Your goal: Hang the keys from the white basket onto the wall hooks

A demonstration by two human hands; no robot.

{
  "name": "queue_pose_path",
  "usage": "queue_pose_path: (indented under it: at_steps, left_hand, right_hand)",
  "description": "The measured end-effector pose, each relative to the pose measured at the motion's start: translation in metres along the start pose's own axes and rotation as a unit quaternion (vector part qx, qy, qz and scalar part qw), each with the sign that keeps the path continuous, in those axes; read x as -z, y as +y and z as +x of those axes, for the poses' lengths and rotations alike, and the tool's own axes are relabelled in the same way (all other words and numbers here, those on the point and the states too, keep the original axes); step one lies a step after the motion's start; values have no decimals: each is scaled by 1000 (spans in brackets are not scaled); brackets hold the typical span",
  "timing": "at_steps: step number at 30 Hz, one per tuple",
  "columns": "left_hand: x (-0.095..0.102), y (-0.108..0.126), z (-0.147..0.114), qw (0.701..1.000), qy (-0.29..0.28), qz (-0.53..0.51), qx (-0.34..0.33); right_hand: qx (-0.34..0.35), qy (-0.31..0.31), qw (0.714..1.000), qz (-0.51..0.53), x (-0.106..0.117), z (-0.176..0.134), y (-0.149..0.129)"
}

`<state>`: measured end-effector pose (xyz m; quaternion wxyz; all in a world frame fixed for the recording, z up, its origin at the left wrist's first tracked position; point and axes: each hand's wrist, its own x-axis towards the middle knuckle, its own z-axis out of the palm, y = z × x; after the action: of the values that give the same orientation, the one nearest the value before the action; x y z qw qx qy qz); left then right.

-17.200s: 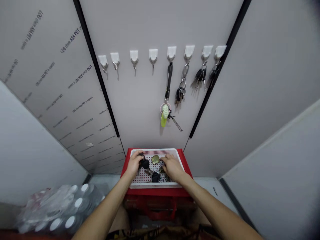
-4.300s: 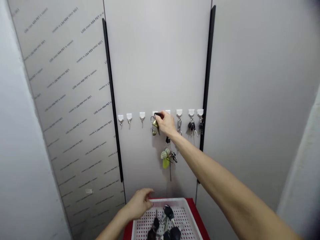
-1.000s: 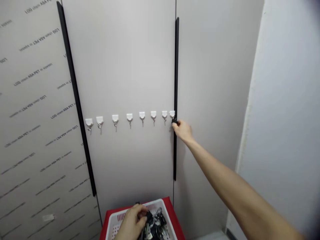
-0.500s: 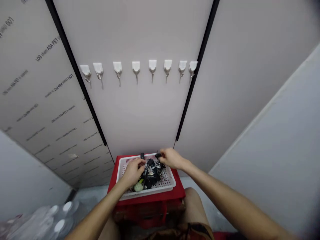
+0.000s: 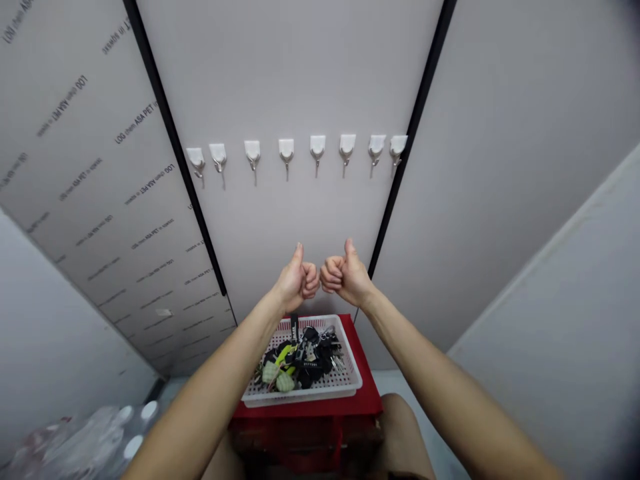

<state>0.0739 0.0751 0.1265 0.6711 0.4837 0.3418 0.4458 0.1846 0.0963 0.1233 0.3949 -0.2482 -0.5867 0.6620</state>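
Left hand (image 5: 297,281) and right hand (image 5: 347,277) are lifted from the basket (image 5: 320,393), clenched thumbs-up (seemingly empty); keys (image 5: 327,350) are best left undisturbed.

On your left, the smooth light-grey wall panel (image 5: 93,180) carries dark slanting lines of repeated print in which you can read "LOG chem ASA PET"; the smaller words beside it are too faint for you to make out. In the white perforated plastic basket (image 5: 354,377), you can see white figures, perhaps "0177281", on a flat black tag (image 5: 311,365), while the white lettering on the narrow upright black strap (image 5: 295,327) is too small to read.
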Motion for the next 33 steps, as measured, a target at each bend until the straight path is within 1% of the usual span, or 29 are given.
queue_pose_path:
  at_steps: [5, 9, 11, 16, 23, 28, 31, 33]
  left_hand:
    - [-1, -2, -5, 1000, -3, 2, 8]
    - [-1, -4, -7, 999, 14, 21, 23]
    - [-1, -4, -8, 999, 14, 23, 26]
    - [2, -7, -9, 1000, -15, -5, 19]
    - [6, -13, -6, 998, -44, -24, 29]
    - [9, -13, -6, 997, -58, -11, 55]
    - [11, -17, -4, 997, -45, 4, 69]
    - [15, -25, -2, 998, -5, 20, 66]
  right_hand:
    - [-5, -20, 999, 26, 1, -4, 3]
    - [-9, -10, 1000, 28, -2, -6, 4]
    - [-12, -5, 1000, 26, -4, -7, 5]
    - [-14, -15, 999, 43, -5, -7, 7]
    - [-19, -38, 996, 74, -2, -7, 14]
    - [-31, -50, 995, 76, 0, -8, 13]
    - [-40, -41, 997, 57, 1, -7, 19]
    - [-54, -12, 998, 22, 2, -6, 30]
